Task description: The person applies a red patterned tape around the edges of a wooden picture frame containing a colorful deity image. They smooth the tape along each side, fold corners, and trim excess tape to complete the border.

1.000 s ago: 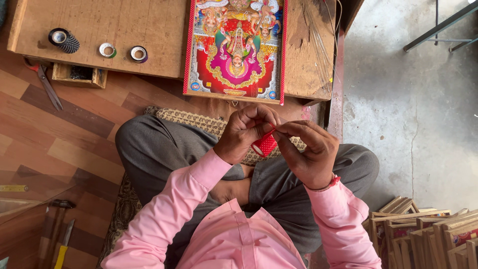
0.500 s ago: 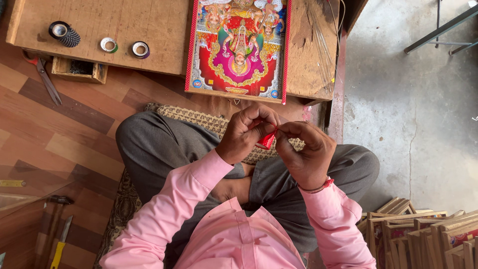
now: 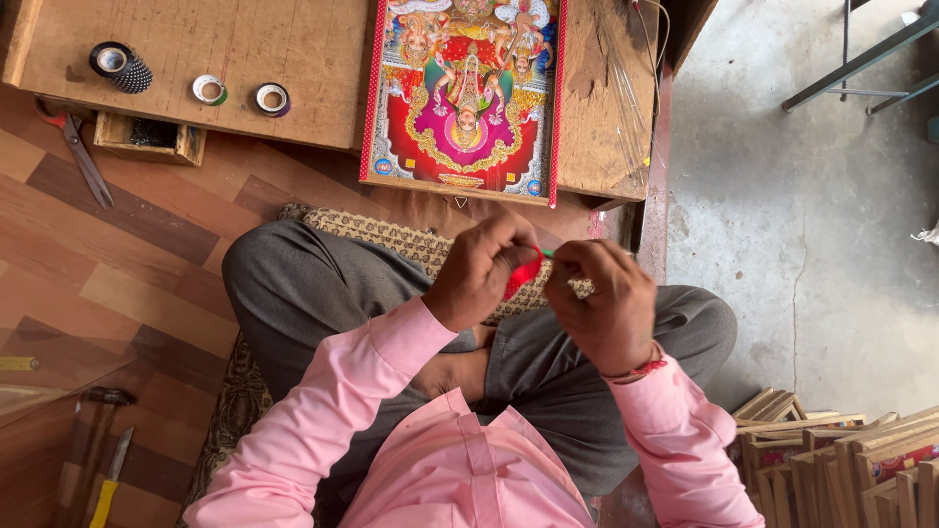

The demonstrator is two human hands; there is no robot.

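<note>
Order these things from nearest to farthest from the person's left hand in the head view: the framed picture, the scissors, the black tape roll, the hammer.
From the left hand:
1. Framed picture, just ahead on the wooden board.
2. Scissors, far to the left on the floor.
3. Hammer and black tape roll, at the left edge: too close to call.

Wood-pattern floor [image 3: 117, 284], grey concrete [image 3: 802, 225], low wooden bench [image 3: 264, 59].

Left hand [image 3: 486, 269] up in front of chest, fingers curled shut, tips pinched. Right hand [image 3: 602, 303] just beside it, fingers bent, tips pinched too. Fingertips of both hands close together. Both arms bent at elbows, in pink sleeves. Red thread band on right wrist.
</note>
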